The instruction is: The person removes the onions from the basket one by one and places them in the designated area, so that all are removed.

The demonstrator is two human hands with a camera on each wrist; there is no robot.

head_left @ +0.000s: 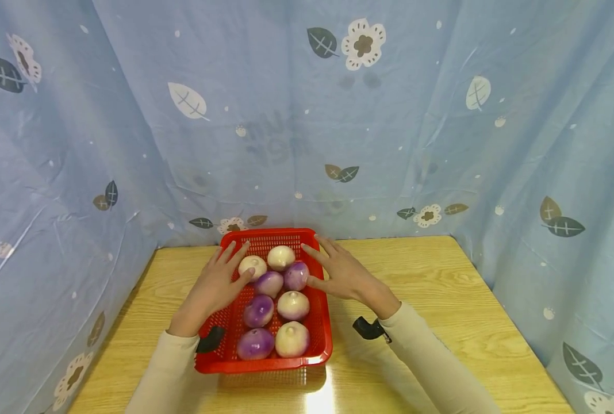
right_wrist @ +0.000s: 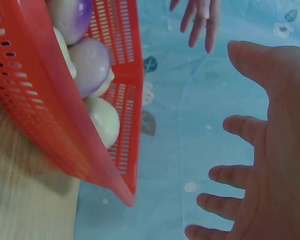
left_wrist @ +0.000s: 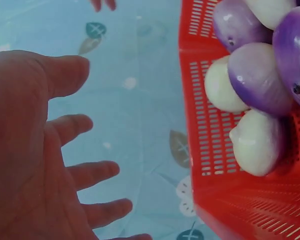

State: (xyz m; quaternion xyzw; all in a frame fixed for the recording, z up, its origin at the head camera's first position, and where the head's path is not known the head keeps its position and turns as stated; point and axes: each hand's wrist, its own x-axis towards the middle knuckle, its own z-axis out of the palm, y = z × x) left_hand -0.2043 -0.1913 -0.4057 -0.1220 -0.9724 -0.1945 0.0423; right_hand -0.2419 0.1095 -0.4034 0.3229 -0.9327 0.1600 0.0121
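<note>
A red plastic basket point(head_left: 326, 328) stands on the table and holds several onions, some mostly purple point(head_left: 255, 344), others pale and whitish point(head_left: 281, 257). My left hand point(head_left: 211, 290) hovers over the basket's left side, its fingers spread and holding nothing. On the opposite side my right hand point(head_left: 345, 273) is held by the right rim, likewise with spread, bare fingers. In the left wrist view, a gap separates the left hand point(left_wrist: 25, 140) from the basket point(left_wrist: 187, 115). The right wrist view also shows the right hand point(right_wrist: 285, 140) apart from the basket wall point(right_wrist: 55, 100).
The wooden table point(head_left: 415, 270) extends to both sides of the basket. A blue curtain point(head_left: 286, 144) with leaf and flower prints hangs behind it and along both sides. Black wrist mounts point(head_left: 367, 328) sit at both cuffs.
</note>
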